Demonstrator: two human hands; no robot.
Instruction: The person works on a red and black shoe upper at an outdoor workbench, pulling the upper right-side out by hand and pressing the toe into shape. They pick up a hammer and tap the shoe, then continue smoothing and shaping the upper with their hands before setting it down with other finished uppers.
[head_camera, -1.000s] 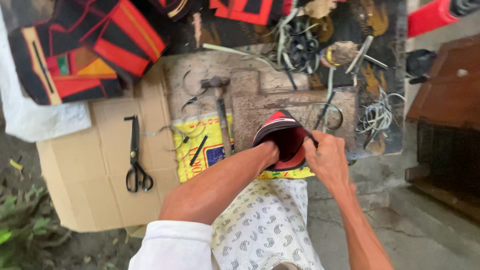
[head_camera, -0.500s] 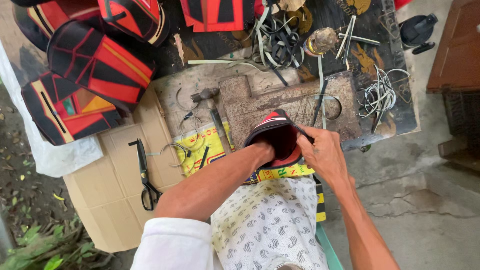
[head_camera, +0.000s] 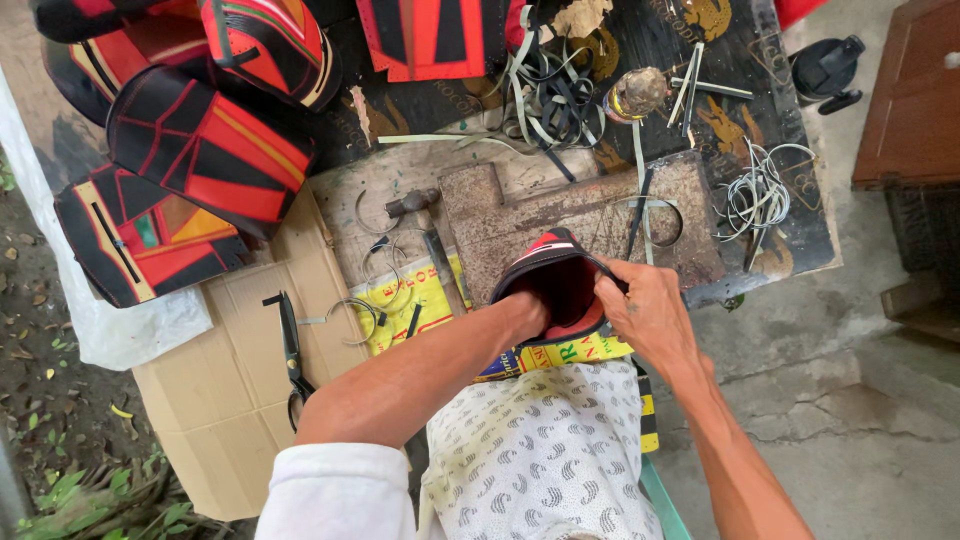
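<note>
L hand (head_camera: 527, 312) was buried inside red-black pouch (head_camera: 556, 285), grip not visible; R hand (head_camera: 648, 312) pinched its rim, hammer (head_camera: 428, 232) just left

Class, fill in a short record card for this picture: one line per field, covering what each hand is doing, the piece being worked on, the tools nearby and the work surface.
Left hand: pushed inside the red and black pouch
Right hand: pinching the pouch's rim
Pouch: open, mouth towards the person, red lining
Tools: hammer beside it; black scissors on cardboard
Surface: rusty metal plate
Also there: finished red and black pieces, wire coil
</note>
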